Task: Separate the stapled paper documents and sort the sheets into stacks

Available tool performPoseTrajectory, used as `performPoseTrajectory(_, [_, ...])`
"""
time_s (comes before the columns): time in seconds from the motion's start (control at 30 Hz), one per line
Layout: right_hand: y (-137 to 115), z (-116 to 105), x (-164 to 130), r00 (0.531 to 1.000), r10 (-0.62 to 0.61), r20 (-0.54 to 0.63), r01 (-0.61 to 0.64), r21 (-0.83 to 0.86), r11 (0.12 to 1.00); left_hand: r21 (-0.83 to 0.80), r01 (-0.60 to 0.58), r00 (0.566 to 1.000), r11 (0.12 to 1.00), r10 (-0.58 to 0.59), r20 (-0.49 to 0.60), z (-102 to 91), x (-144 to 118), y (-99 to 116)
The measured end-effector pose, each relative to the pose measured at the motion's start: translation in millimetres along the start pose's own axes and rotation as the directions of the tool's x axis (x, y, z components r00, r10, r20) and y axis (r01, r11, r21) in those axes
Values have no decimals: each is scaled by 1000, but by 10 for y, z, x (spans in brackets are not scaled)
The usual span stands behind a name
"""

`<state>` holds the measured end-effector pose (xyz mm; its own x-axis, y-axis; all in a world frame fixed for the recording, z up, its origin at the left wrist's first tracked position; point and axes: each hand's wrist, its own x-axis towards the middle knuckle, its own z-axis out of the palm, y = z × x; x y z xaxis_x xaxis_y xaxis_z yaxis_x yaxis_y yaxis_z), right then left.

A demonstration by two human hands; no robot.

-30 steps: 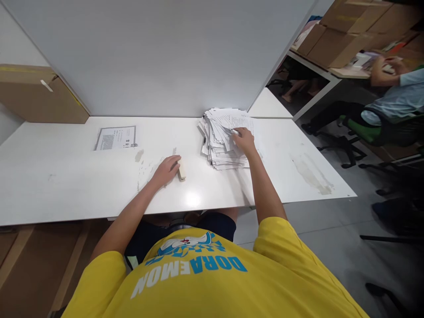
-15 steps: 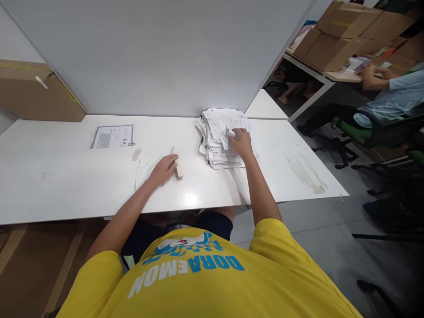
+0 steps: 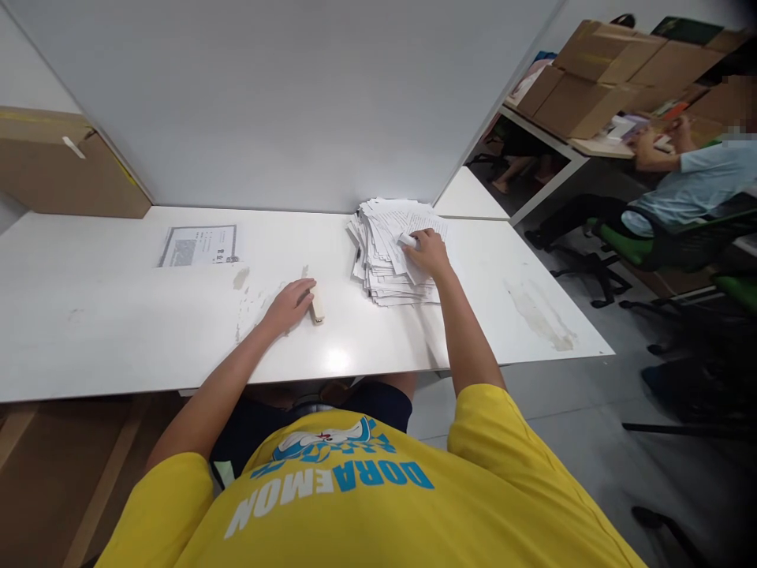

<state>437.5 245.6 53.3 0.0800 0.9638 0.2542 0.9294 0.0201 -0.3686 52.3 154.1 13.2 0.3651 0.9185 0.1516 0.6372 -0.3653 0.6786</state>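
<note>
The right hand (image 3: 426,251) is resting on top of the stack of papers (image 3: 390,256), which is lying near the back edge of the table (image 3: 118,315), toward its right side, just in front of the white partition (image 3: 284,102). The fingers are curling around a small white object (image 3: 407,239) on the upper sheets; what the object is cannot be told. The left hand (image 3: 289,304) is lying flat on the table near the middle, its fingers loosely bent and touching a small beige stapler-like tool (image 3: 317,304), which is lying just to its right. The tool and the stack are near each other but apart, with bare table between them.

A single printed sheet (image 3: 199,245) is lying toward the back left part of the table, well apart from both hands. A cardboard box (image 3: 65,166) is standing beyond the back left corner. At the far right, another person (image 3: 691,185) is sitting at a separate desk with more cardboard boxes (image 3: 597,71).
</note>
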Motion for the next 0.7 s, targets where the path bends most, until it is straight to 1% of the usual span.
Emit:
performPoseTrajectory(0.1, [98, -6, 104, 999, -20, 45, 18, 31, 999, -5, -1, 1000, 1000, 1, -4, 10, 4, -15])
performPoseTrajectory(0.2, [153, -15, 156, 996, -53, 64, 51, 46, 998, -10, -10, 1000, 1000, 10, -14, 21, 8, -34])
performPoseTrajectory(0.3, [139, -9, 144, 995, -67, 78, 66, 16, 998, -14, -9, 1000, 1000, 9, -17, 19, 8, -34])
performPoseTrajectory(0.43, [83, 20, 102, 996, -55, 73, 58, -38, 998, -28, -9, 1000, 1000, 9, -22, 4, 6, -20])
performPoseTrajectory(0.7, [111, 52, 132, 997, -28, 68, 29, -16, 999, -31, -26, 999, 999, 25, -30, 14, 17, -62])
